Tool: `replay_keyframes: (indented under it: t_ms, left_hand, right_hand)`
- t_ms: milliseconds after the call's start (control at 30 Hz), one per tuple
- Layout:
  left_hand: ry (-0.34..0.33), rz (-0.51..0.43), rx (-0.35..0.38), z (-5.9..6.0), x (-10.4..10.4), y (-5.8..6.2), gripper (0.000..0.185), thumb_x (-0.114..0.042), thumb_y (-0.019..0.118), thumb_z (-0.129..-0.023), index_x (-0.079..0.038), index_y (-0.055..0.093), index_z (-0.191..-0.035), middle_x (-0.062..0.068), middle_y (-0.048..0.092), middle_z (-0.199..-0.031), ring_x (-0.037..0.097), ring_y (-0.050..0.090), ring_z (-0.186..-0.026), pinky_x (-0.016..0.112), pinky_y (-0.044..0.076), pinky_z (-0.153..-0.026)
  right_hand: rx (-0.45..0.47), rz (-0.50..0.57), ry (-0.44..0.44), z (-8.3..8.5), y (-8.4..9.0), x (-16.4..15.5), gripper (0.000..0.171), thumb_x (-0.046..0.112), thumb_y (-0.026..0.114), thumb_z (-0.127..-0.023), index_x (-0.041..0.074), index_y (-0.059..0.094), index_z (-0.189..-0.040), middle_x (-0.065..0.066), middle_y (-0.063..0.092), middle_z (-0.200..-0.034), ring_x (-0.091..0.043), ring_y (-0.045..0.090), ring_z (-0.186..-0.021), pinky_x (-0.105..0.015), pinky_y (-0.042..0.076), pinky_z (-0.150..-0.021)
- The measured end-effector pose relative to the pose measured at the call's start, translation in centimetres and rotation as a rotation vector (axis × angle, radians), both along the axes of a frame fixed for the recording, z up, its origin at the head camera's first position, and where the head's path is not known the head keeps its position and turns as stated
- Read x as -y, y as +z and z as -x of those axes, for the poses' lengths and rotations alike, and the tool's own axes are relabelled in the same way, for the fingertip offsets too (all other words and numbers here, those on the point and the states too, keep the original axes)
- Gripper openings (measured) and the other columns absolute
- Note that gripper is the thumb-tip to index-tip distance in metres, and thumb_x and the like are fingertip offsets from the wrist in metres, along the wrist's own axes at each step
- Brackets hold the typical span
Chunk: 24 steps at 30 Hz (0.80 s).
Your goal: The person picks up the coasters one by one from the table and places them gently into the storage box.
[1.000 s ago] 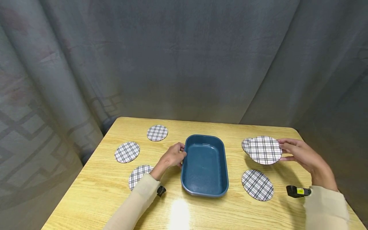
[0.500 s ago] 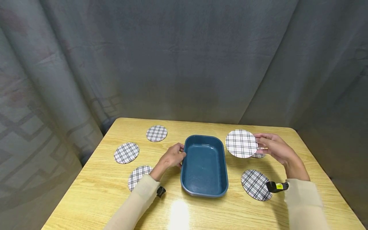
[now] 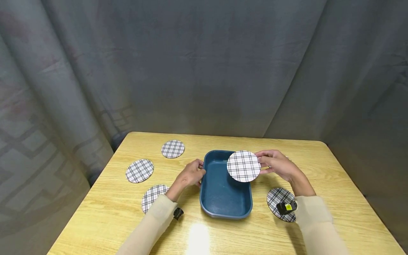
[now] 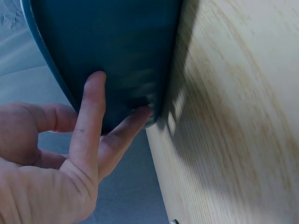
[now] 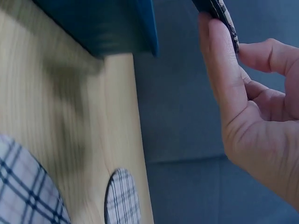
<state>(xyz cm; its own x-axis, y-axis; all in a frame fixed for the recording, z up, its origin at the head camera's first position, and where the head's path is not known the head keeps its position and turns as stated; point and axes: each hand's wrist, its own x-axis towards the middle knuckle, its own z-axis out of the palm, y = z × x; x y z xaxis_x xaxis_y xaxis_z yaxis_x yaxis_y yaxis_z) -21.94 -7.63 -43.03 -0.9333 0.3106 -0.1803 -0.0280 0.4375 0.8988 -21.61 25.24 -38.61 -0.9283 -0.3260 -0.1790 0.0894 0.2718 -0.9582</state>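
Note:
My right hand (image 3: pixel 276 165) pinches a round coaster (image 3: pixel 243 166) with a white and black plaid face, tilted above the far right part of a blue plastic tray (image 3: pixel 224 215). In the right wrist view, the coaster's dark edge (image 5: pixel 226 25) lies between thumb and fingers. The left hand (image 3: pixel 190 172) touches the tray's left side near the rim. Two fairly straight fingers (image 4: pixel 88 107) rest on the outer wall in the left wrist view. Nothing is seen lying in the tray's visible part; the held coaster covers one corner.
Left of the tray lie three matching coasters: far (image 3: pixel 173 148), middle (image 3: pixel 139 170) and near (image 3: pixel 153 198), the last partly behind the left wrist. Right of it, one coaster (image 3: pixel 275 198) sits under the right wrist camera, another (image 5: pixel 123 198) mostly behind the right hand. Curtains (image 3: pixel 204 71) hang behind the table.
The right hand has carried the coaster leftward from the table's right side to over the tray. The left hand and tray have stayed in place.

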Motion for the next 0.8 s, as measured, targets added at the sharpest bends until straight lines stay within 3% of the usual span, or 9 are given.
replay_keyframes:
  t_ms: [200,567,800]
  left_hand:
    - [0.002,0.019,-0.009,0.0,-0.1,0.1,0.033,-0.003,0.047,-0.096,0.009,0.05,-0.127,0.021,0.056,-0.117,0.02,0.061,-0.068,0.032,0.06,-0.052]
    - [0.005,0.007,-0.005,0.0,0.1,0.2,0.036,-0.003,0.049,-0.095,0.01,0.049,-0.129,0.023,0.055,-0.121,0.024,0.063,-0.068,0.034,0.06,-0.054]
    - [0.003,-0.015,0.003,-0.1,0.0,0.2,0.038,-0.002,0.047,-0.094,0.011,0.048,-0.129,0.027,0.054,-0.124,0.029,0.065,-0.071,0.033,0.06,-0.053]
  right_hand:
    - [0.022,-0.008,0.041,0.2,-0.5,2.1,0.045,0.009,0.048,-0.1,-0.019,0.043,-0.134,-0.017,0.066,-0.108,-0.02,0.069,-0.09,-0.037,0.063,-0.079]
    - [0.059,-0.016,0.098,0.4,-1.3,4.6,0.041,0.01,0.051,-0.099,-0.016,0.049,-0.13,-0.019,0.064,-0.109,-0.022,0.067,-0.092,-0.033,0.062,-0.078]
    - [0.036,-0.029,0.195,0.4,-1.7,5.9,0.041,0.015,0.051,-0.1,-0.016,0.051,-0.127,-0.016,0.066,-0.107,-0.021,0.068,-0.094,-0.034,0.063,-0.078]
